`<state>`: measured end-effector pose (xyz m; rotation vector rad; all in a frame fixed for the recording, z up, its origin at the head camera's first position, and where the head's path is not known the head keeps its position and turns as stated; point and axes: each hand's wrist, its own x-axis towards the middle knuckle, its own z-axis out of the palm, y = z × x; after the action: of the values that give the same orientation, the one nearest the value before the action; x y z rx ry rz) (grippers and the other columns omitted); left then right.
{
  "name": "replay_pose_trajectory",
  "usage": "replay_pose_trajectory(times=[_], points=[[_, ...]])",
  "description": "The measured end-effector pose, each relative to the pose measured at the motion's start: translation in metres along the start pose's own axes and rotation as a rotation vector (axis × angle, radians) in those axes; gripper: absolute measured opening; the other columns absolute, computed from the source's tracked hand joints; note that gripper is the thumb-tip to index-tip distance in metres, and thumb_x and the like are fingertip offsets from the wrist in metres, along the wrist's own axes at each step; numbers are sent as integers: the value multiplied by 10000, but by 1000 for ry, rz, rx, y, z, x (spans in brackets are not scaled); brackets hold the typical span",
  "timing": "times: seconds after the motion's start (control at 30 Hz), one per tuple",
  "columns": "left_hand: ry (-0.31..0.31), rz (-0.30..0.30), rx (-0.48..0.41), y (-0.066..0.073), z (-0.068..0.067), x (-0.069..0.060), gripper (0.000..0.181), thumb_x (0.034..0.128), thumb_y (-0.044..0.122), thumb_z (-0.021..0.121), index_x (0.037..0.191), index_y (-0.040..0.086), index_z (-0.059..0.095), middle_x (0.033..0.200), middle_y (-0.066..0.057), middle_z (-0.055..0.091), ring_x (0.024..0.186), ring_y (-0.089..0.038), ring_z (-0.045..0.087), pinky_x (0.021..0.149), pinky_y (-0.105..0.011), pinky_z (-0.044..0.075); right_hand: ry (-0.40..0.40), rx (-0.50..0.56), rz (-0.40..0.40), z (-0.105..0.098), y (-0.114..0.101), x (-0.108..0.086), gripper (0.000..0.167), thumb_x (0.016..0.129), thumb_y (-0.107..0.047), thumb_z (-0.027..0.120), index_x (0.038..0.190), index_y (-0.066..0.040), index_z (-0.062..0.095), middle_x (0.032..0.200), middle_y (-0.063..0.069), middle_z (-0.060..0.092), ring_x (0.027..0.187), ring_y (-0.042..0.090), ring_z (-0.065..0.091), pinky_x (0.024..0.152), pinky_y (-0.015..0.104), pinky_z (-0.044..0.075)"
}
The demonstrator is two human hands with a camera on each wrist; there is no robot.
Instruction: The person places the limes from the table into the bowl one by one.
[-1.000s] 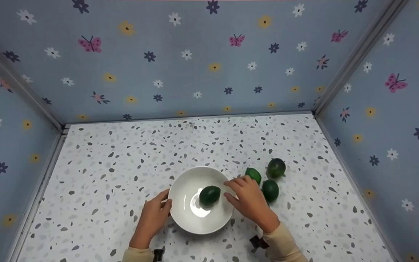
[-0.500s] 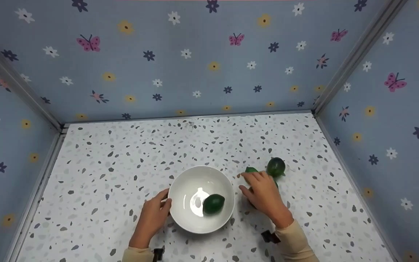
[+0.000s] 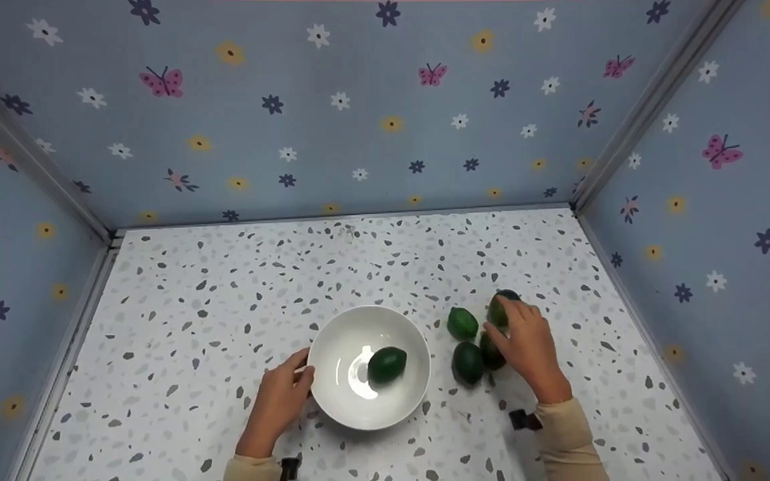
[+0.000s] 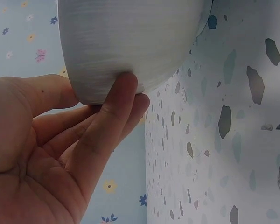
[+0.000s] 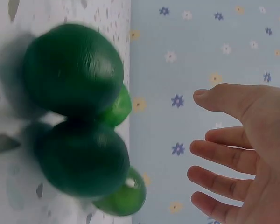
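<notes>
A white bowl (image 3: 331,401) stands on the speckled table, with one dark green lime (image 3: 387,365) lying inside it. My left hand (image 3: 283,397) holds the bowl at its left rim; in the left wrist view the thumb is at the rim and the fingers (image 4: 116,107) press the outer wall. Several limes sit close together right of the bowl: a brighter one (image 3: 462,324), a dark one (image 3: 468,363), and others partly covered by my right hand (image 3: 529,344). That hand hovers over them, fingers spread and holding nothing, as the right wrist view shows.
Blue walls (image 3: 358,100) with flowers and butterflies enclose the table (image 3: 224,287) at the back and both sides. Grey metal strips run along the wall corners (image 3: 652,107). Dark wrist straps show at both sleeves.
My right hand has moved right from the bowl's rim to above the far limes, uncovering a dark lime near the bowl. The lime in the bowl has rolled slightly. My left hand stays put.
</notes>
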<state>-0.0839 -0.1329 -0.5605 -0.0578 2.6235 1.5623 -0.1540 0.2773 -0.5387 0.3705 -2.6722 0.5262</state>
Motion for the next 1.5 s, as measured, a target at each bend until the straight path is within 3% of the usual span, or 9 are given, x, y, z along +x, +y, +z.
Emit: replay_pose_trajectory(times=[0.27, 0.6, 0.9, 1.1, 1.5], points=[[2, 6, 1, 0, -1, 0, 405, 1023, 71, 558, 1408, -50, 523, 1338, -244, 586, 1162, -402, 618, 855, -312, 596, -27, 18, 120, 9, 35, 1, 675, 845, -236, 833, 1355, 90, 533, 1257, 283, 573, 1112, 457, 545, 931, 589, 485], [-4, 2, -20, 1, 0, -1, 409, 1021, 65, 557, 1412, -51, 517, 1339, -250, 581, 1161, -408, 617, 810, -263, 602, -245, 162, 321, 18, 59, 10, 878, 890, -350, 775, 1486, 121, 335, 1446, 349, 378, 1319, 498, 363, 1080, 627, 361], [3, 0, -26, 1, 0, -1, 403, 1020, 64, 558, 1406, -49, 525, 1334, -248, 586, 1155, -403, 622, 813, -269, 603, -352, 239, 414, 27, 70, 13, 991, 877, -384, 778, 1511, 145, 231, 1491, 385, 281, 1371, 518, 293, 1122, 625, 315], [1, -4, -26, 1, 0, -1, 408, 1022, 73, 562, 1409, -48, 523, 1341, -243, 584, 1162, -397, 619, 828, -281, 601, -361, 278, 433, 26, 72, 14, 944, 897, -352, 763, 1499, 158, 246, 1467, 382, 332, 1350, 496, 354, 1116, 603, 344], [-3, 3, -46, 1, 0, 0, 399, 1020, 62, 561, 1399, -57, 528, 1333, -251, 585, 1151, -401, 625, 806, -255, 601, -310, 242, 454, 30, 70, 15, 841, 883, -336, 760, 1436, 163, 370, 1380, 366, 436, 1269, 477, 447, 1058, 598, 412]])
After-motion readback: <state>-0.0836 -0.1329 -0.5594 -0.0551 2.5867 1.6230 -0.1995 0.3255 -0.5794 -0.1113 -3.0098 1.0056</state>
